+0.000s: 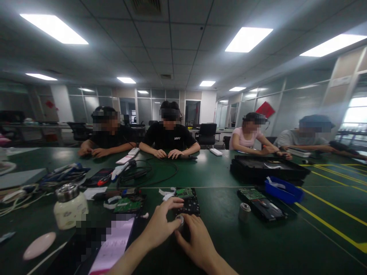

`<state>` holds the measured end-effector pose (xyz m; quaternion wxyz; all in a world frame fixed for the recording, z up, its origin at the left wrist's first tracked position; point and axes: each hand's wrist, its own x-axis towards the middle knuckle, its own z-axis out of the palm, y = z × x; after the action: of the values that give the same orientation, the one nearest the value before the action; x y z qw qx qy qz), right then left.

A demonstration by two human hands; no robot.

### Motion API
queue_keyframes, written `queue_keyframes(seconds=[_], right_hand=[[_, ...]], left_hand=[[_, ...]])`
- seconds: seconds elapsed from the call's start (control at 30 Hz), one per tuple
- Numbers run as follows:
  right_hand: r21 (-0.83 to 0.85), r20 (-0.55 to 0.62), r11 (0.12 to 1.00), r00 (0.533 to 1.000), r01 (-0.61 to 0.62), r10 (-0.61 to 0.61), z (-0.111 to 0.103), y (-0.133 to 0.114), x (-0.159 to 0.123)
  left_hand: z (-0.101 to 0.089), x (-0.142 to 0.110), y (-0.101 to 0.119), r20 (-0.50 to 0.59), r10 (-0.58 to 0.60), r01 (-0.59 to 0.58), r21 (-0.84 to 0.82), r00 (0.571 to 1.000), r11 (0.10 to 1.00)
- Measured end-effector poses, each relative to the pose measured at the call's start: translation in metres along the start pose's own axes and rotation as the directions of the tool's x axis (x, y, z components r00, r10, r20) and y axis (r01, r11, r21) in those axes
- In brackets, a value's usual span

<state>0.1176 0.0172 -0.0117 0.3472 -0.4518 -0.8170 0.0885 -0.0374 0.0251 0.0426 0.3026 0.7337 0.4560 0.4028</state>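
Note:
Between my two hands stands a small metal cylinder (180,219), mostly hidden by fingers. My right hand (198,237) is curled around its near and right side, with the thumb in front. My left hand (160,221) comes in from the other side, its thumb tip at the cylinder and its fingers stretched forward, apart from the thumb. Just beyond the fingertips lies a dark hard-drive-like unit (192,207) with a green circuit board (184,193) on it and white strips beside it. A similar metal cylinder (244,212) stands upright further right.
Right: another opened unit (265,204), a blue bin (283,190) and a black tray (266,172). Left: a cream jar (71,208), a lit phone-like screen (113,244), a green board (129,205), tools (64,175) and cables. Several people (170,135) sit across the green table (218,252).

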Motion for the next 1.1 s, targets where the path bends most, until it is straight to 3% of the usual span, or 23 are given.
queue_keyframes(seconds=[0.13,0.33,0.53,0.67,0.73,0.8,0.9,1.0,1.1], right_hand=[[-0.001,-0.001,1.000,1.000,-0.014,0.014,-0.001,-0.001,0.000],[-0.050,0.032,0.999,0.999,0.007,-0.006,-0.004,-0.002,0.001],[-0.033,0.018,0.999,1.000,0.002,-0.002,-0.004,-0.004,0.002],[-0.031,0.036,1.000,0.999,-0.006,0.007,-0.005,-0.005,0.002],[-0.030,0.043,1.000,0.999,-0.008,0.009,-0.006,-0.005,0.003],[-0.036,0.043,0.999,0.999,-0.014,0.015,-0.006,-0.005,0.003],[-0.047,0.039,0.999,0.999,-0.025,0.027,-0.004,-0.004,0.003],[-0.055,0.046,0.998,0.998,-0.036,0.038,-0.004,-0.004,0.002],[-0.049,0.047,0.998,0.998,-0.041,0.043,-0.006,-0.004,0.002]], left_hand=[[0.000,0.000,-0.002,-0.098,0.001,0.015,0.157,0.995,0.988],[0.002,-0.003,0.000,-0.003,0.023,-0.023,0.064,1.000,0.998],[0.005,-0.003,-0.004,-0.081,0.044,-0.028,0.190,0.996,0.981],[-0.002,0.000,0.002,-0.056,0.052,-0.045,0.135,0.997,0.990],[-0.017,0.002,0.011,-0.015,0.059,-0.057,0.091,0.998,0.994],[-0.036,0.002,0.019,0.114,0.035,-0.045,0.087,0.993,0.995],[-0.060,0.001,0.021,0.317,-0.104,0.046,0.184,0.943,0.982],[-0.064,-0.003,0.009,0.406,-0.262,0.117,0.349,0.875,0.930],[-0.054,-0.007,-0.006,0.391,-0.334,0.143,0.442,0.858,0.886]])
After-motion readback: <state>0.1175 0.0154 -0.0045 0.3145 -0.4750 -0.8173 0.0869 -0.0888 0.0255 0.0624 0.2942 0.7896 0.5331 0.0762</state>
